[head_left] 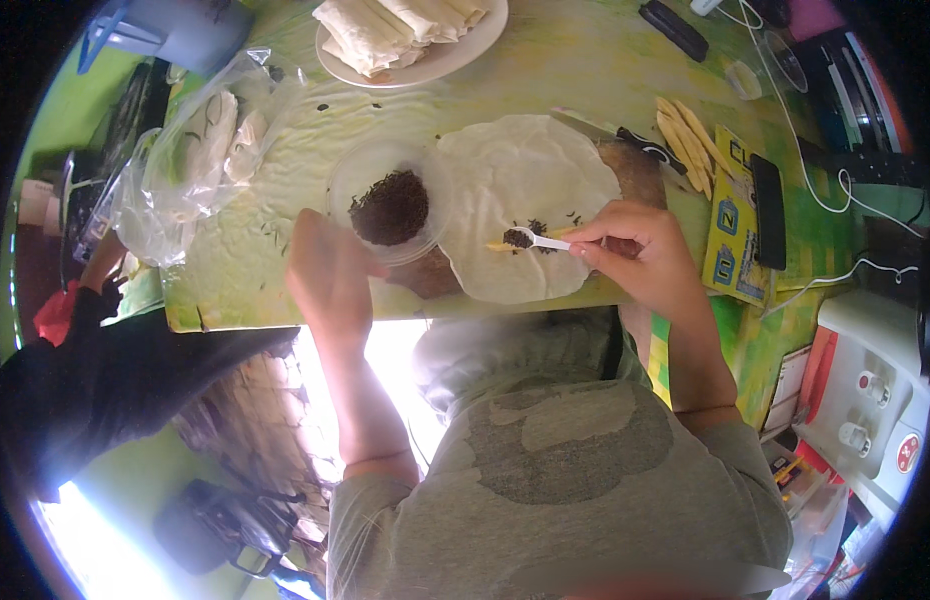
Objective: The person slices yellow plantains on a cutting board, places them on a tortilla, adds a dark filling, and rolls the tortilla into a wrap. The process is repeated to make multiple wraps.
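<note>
Pinched in my right hand [640, 255] is a small white spoon [553, 243], its bowl heaped with dark chocolate-like sprinkles. It is held over a thin round pastry wrapper [520, 180]. A pale yellow strip [497, 246] lies on the wrapper beneath the spoon, with loose dark bits [575, 219] around it. To the left stands a clear plastic bowl [440, 185] holding a mound of the same sprinkles [390, 207]. My left hand [330, 270] is at this bowl's lower left edge, smeared by motion. Whether its fingers grip the rim does not show.
A white plate [490, 38] of rolled wrappers stands at the back. Left lies a clear plastic bag [150, 195]. On the right are a knife [650, 147], yellow strips [685, 145], a yellow package [730, 225], a dark phone-like slab [768, 212] and white cables [800, 140].
</note>
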